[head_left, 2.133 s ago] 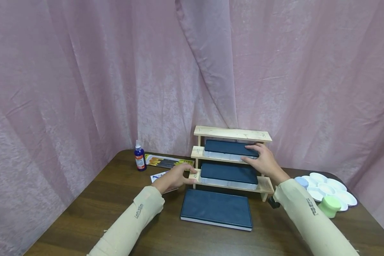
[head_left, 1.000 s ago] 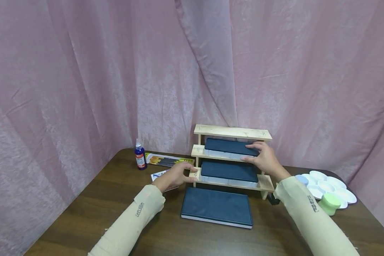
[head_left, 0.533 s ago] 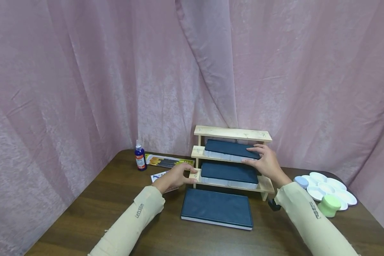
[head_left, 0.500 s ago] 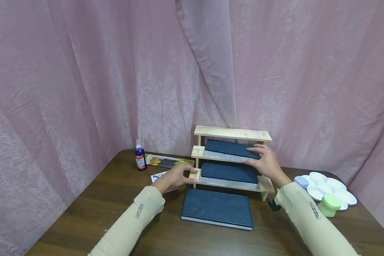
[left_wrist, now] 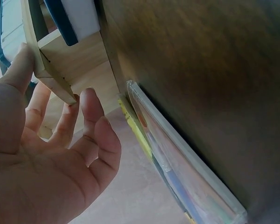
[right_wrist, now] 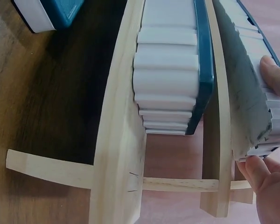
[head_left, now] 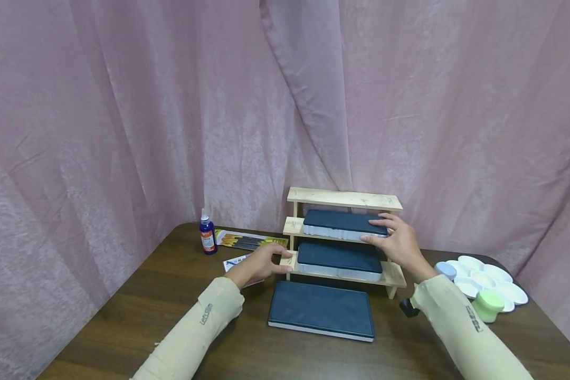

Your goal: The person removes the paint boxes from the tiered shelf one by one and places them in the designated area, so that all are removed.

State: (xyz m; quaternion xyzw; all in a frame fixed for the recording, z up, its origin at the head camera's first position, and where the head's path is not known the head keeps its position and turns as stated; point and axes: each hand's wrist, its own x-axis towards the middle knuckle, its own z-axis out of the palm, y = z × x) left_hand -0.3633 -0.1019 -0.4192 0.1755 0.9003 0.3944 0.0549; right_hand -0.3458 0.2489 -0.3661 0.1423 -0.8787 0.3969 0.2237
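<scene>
A three-tier wooden rack stands at the back of the table. On its middle tier is a white, ribbed-sided box with a dark blue lid. My right hand pinches this box by its right end, fingers above and thumb at the front. In the right wrist view the box is tilted and its grey underside shows. My left hand grips the left end of the lowest tier, with the thumb against the board. A similar box lies on that lowest tier.
A third blue-lidded box lies on the table before the rack. Left stand a blue bottle, a brush pack and a small packet. Right are a white palette, a green cup and a blue one.
The right hand has shifted slightly right and toward me, and the middle-tier box has come with it, showing more of its white front. The left hand keeps its place on the rack.
</scene>
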